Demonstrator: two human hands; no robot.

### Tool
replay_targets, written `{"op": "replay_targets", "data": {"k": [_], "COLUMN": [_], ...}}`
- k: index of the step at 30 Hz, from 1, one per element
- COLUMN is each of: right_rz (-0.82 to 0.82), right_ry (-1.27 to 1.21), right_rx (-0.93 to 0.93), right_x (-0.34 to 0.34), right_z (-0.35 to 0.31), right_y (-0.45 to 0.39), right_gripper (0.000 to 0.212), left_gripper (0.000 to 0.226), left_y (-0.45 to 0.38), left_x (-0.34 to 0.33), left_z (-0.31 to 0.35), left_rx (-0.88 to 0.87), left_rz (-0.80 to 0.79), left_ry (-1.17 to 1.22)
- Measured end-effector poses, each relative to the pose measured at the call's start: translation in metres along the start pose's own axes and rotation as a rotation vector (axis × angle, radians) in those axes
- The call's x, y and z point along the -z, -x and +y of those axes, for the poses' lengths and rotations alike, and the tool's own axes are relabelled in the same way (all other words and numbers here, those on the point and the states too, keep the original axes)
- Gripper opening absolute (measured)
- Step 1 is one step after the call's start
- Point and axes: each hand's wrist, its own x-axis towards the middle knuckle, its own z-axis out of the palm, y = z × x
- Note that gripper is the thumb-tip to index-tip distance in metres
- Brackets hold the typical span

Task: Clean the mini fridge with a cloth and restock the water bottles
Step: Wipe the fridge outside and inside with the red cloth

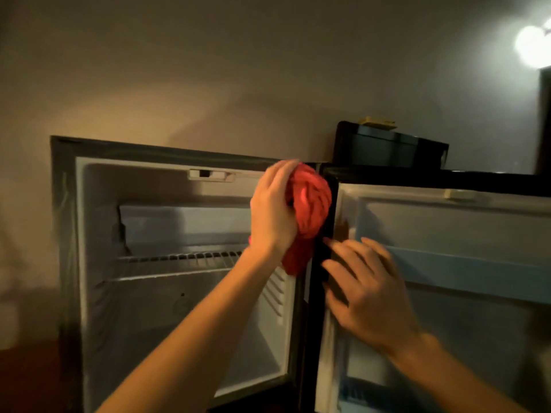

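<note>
Mini fridge (179, 293) standing open at centre-left of frame, interior lit, wire shelf (179, 259) across the middle; fridge door (447, 293) swung out to the right half of frame, inner liner facing camera; left hand (272, 216) at centre, fingers curled round a bunched red cloth (311, 210), pressing it against the dark edge at the hinge side, near the top corner between cabinet and door; tail of cloth hanging below the wrist; right hand (366, 293) just below and right of the cloth, fingers straight and relaxed, gripping nothing, laid flat on the door's dark edge strip, blurred; dark box (387, 150) on top of the fridge at upper right, small yellow item (378, 123) on it; bright lamp glare (533, 46) in upper right corner.
</note>
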Motion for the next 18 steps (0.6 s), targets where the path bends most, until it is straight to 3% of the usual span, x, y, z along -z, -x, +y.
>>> {"op": "replay_targets", "data": {"k": [6, 11, 18], "right_rz": [0.018, 0.031, 0.089], "right_ry": [-0.028, -0.031, -0.035], "right_rx": [-0.100, -0.195, -0.226], "right_x": [-0.009, -0.010, -0.011], "right_z": [-0.002, 0.001, 0.003], "right_y": [-0.002, -0.001, 0.003], "right_gripper": [0.020, 0.028, 0.021], "left_gripper": [0.052, 0.052, 0.031], "left_y": [-0.036, -0.043, 0.014], "left_x": [-0.001, -0.007, -0.011], "left_z": [-0.019, -0.016, -0.043], "left_rx": [-0.339, -0.368, -0.362], "left_rz": [-0.172, -0.173, -0.315], "left_ry": [-0.363, -0.485, -0.367]}}
